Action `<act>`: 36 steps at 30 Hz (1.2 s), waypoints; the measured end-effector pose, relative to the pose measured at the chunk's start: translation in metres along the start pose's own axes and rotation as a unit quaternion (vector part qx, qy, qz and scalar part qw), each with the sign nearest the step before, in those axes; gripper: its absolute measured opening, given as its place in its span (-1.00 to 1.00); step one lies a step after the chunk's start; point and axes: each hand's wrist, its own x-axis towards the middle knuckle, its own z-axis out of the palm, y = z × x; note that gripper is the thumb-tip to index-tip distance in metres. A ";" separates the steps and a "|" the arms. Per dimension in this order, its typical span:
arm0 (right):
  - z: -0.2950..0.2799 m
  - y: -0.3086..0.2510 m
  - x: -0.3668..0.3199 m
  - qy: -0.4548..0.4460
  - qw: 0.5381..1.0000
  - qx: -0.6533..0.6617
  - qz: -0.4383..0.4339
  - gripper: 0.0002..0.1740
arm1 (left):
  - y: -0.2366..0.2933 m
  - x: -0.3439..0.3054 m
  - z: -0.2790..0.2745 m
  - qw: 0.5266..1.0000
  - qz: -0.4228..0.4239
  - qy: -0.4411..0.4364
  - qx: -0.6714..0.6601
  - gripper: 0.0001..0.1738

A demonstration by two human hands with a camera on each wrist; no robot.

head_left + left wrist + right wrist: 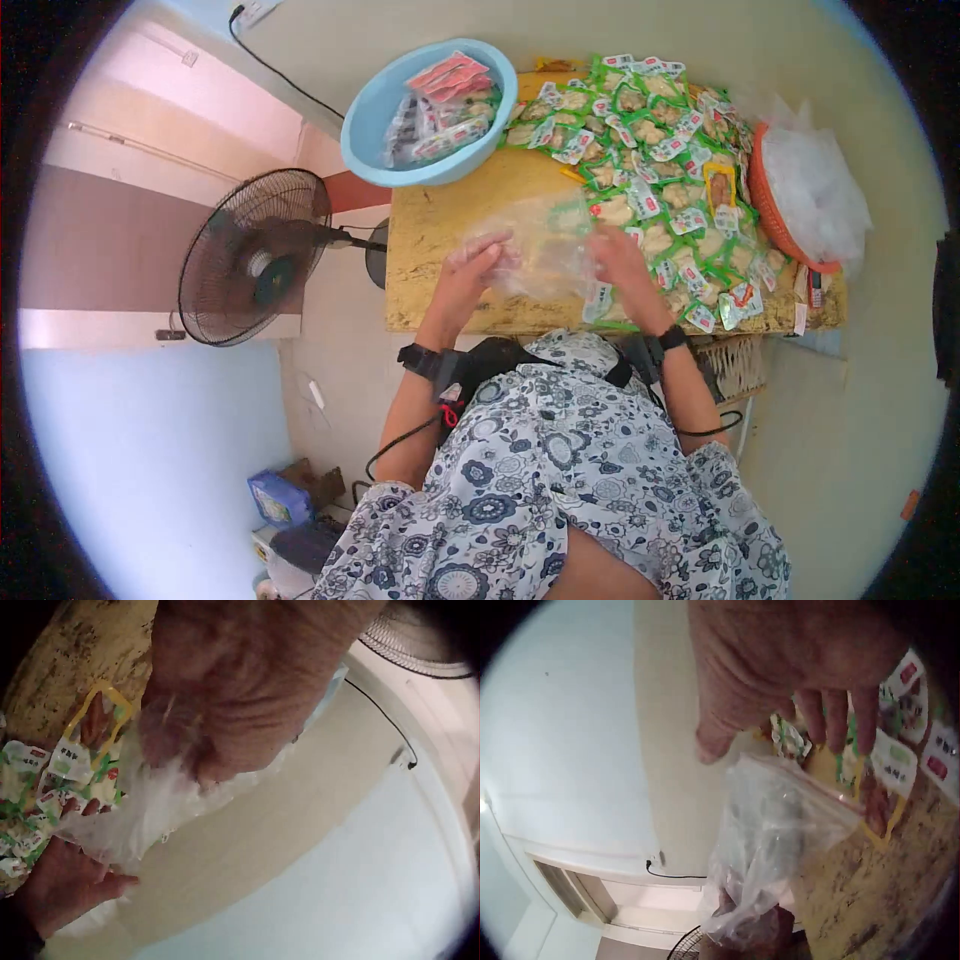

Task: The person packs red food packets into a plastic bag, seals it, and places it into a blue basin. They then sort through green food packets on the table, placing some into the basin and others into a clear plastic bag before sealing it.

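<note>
A clear plastic bag (545, 245) spans the space between the two hands over the yellow table. The left hand (470, 275) grips the bag's left end; in the right wrist view that hand (769, 934) shows behind the crumpled film of the bag (761, 825). At the bag's other end is the right hand (625, 270). Its fingers are extended and the thumb stands apart, as the right wrist view shows the hand (795, 667) beside the bag's edge. From the left wrist view, the right hand (67, 881) has spread fingers by the film (142, 817).
Many sealed food packets (650, 150) with green edges cover the table's right side. A blue basin (365, 160) with packets stands at the back left. An orange basket (770, 200) of clear bags is at the right. A fan (255, 255) stands left of the yellow table (420, 230).
</note>
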 end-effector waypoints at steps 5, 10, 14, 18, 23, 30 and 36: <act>0.050 0.016 0.007 0.030 0.998 -0.057 -0.006 -0.79 | 0.016 -0.009 -0.052 0.972 -0.025 0.039 0.230 -0.61; 0.065 0.075 0.043 0.062 0.976 -0.140 -0.152 -0.78 | -0.010 0.001 -0.144 0.928 0.054 0.120 0.347 -0.61; 0.091 0.084 0.039 0.056 0.961 -0.225 -0.152 -0.76 | -0.014 -0.008 -0.165 0.827 0.176 0.226 0.483 -0.61; 0.116 0.072 0.027 0.057 0.933 -0.291 -0.204 -0.76 | 0.031 -0.019 -0.117 0.925 0.159 0.105 0.328 -0.61; 0.141 0.011 -0.004 0.029 0.895 -0.377 -0.235 -0.80 | 0.025 -0.010 -0.051 0.965 -0.024 -0.020 0.259 -0.63; 0.144 -0.002 -0.023 -0.017 0.833 -0.451 -0.320 -0.77 | 0.000 0.000 -0.045 0.992 -0.044 0.009 0.115 -0.72; 0.136 -0.008 -0.017 0.035 0.865 -0.397 -0.304 -0.75 | -0.005 0.005 -0.055 0.998 -0.049 0.024 0.027 -0.80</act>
